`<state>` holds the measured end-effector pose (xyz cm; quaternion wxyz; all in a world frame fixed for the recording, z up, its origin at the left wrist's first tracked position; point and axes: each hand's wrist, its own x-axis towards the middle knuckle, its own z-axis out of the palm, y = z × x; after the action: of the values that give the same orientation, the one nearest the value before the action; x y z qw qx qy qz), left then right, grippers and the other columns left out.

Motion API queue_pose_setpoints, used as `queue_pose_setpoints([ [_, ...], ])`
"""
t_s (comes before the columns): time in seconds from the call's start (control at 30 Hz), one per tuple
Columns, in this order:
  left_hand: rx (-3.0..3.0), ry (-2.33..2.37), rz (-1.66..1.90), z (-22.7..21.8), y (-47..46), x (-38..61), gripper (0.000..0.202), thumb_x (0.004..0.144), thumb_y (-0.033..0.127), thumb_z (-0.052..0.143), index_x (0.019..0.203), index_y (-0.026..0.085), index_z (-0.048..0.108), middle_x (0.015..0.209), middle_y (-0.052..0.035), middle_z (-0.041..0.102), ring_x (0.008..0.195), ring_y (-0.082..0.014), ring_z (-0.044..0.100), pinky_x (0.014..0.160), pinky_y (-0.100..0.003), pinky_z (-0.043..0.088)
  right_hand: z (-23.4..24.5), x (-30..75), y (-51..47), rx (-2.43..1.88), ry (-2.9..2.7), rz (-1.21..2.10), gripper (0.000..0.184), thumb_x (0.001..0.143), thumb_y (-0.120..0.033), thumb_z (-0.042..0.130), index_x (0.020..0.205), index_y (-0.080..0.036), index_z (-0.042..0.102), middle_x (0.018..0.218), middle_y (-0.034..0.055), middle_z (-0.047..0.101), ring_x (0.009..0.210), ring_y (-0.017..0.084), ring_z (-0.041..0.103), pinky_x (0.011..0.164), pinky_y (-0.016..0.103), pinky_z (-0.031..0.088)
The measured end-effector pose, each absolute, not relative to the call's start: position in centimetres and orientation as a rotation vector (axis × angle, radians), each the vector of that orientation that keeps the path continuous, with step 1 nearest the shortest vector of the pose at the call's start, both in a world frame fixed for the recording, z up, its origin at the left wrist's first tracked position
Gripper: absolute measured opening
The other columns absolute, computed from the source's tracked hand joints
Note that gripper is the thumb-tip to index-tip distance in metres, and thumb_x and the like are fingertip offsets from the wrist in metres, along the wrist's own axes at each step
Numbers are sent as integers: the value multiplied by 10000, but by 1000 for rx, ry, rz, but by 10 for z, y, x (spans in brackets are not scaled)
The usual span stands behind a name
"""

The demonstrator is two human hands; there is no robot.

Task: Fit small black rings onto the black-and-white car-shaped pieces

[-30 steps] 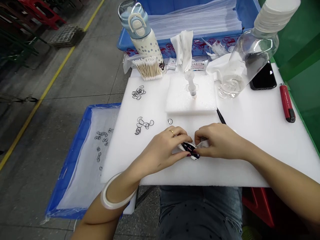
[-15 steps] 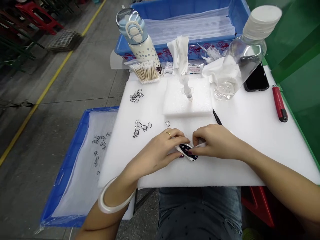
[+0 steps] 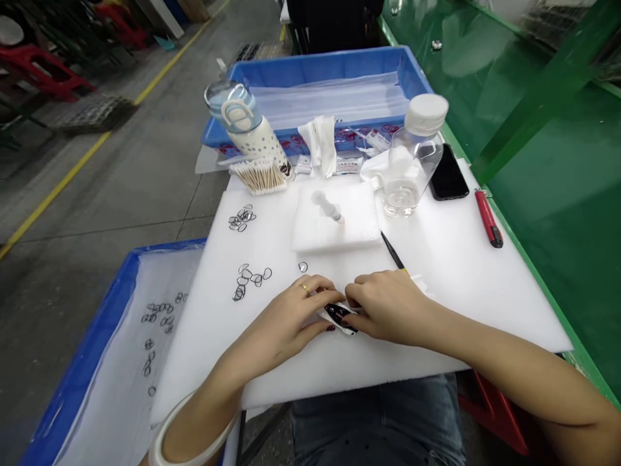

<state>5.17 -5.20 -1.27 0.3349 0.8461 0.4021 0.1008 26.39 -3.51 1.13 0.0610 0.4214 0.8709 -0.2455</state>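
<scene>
Both my hands meet over a small black and white part [image 3: 338, 317] lying on the white foam sheet [image 3: 485, 291]. My left hand [image 3: 298, 307], with a ring on one finger, pinches the part's left end. My right hand [image 3: 383, 304] covers its right end, fingers curled onto it. Just beyond my left hand lie a single black ring [image 3: 303, 266] and a loose cluster of black rings [image 3: 250, 279]. Another cluster of rings [image 3: 241, 217] sits farther back on the left.
A syringe [image 3: 328, 207] stands on a white foam block [image 3: 359, 226]. Behind are cotton swabs [image 3: 259, 178], a water bottle [image 3: 245, 129], a clear bottle [image 3: 412, 158], a phone [image 3: 447, 173], a red lighter [image 3: 488, 218], black tweezers [image 3: 392, 251]. A blue tray [image 3: 92, 349] with rings sits left; a green bench [image 3: 543, 142] right.
The view has tilted up and shifted, showing more of the far blue bin and green bench. My hands stay together on the small part, in nearly the same hold.
</scene>
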Motion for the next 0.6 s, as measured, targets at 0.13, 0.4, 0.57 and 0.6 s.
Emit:
queue_pose_setpoints([
  [0.13, 2204, 1050, 254, -10, -52, 51, 314, 933, 218, 569, 1235, 301, 599, 1160, -52, 591, 1078, -227, 570, 890, -359, 521, 13, 272, -29, 1292, 2611, -725, 396, 912, -530, 577, 875, -150, 684, 805, 67, 691, 667, 166, 597, 508, 265, 202],
  [0.4, 2097, 1143, 373, -1, -48, 37, 354, 860, 345, 681, 1211, 337, 635, 1173, -50, 663, 1045, -247, 640, 883, -350, 550, 29, 290, -27, 1765, 2899, -238, 329, 967, -377, 501, 906, -131, 710, 940, 131, 676, 940, 284, 600, 765, 378, 390],
  [0.57, 1945, 1356, 738, -7, -43, 24, 148, 873, 359, 642, 767, 261, 676, 888, -47, 660, 864, -224, 641, 812, -354, 549, -6, 255, -54, 1271, 3049, -540, 537, 837, -616, 587, 1035, -118, 620, 873, 115, 667, 787, 278, 602, 659, 390, 447],
  [0.6, 1913, 1403, 767, -7, -42, 24, 207, 860, 373, 653, 698, 246, 637, 857, -46, 645, 836, -223, 633, 791, -356, 547, -14, 250, -59, 1222, 3106, -499, 490, 839, -549, 606, 1066, -115, 599, 894, 119, 661, 787, 273, 597, 640, 383, 449],
])
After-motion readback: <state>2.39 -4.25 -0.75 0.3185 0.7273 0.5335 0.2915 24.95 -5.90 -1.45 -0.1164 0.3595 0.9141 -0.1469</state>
